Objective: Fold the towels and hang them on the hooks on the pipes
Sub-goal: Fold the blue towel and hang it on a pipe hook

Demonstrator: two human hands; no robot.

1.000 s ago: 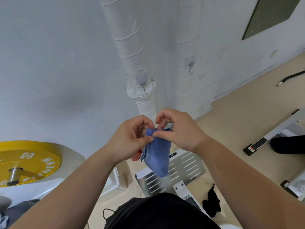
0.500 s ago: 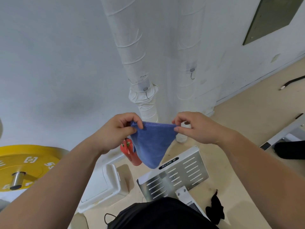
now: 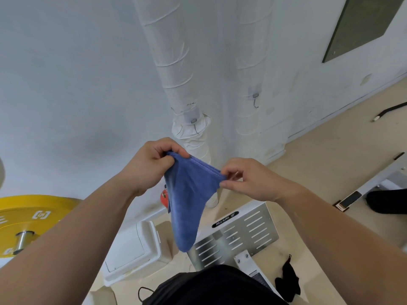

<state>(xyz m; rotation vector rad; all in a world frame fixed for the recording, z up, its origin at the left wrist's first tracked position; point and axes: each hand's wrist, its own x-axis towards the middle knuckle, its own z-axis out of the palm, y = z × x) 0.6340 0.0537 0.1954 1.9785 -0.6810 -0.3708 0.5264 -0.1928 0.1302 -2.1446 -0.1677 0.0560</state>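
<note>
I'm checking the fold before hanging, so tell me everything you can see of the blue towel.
The blue towel looks like soft microfibre, folded in layers, stitched edges stacked along the top. That edge stretches, sloping down rightward, between the left hand, gripping one corner, and the right hand, pinching the other. The rest hangs free, tapering to a rounded tip, before the white pipe, not yet hung.
</note>
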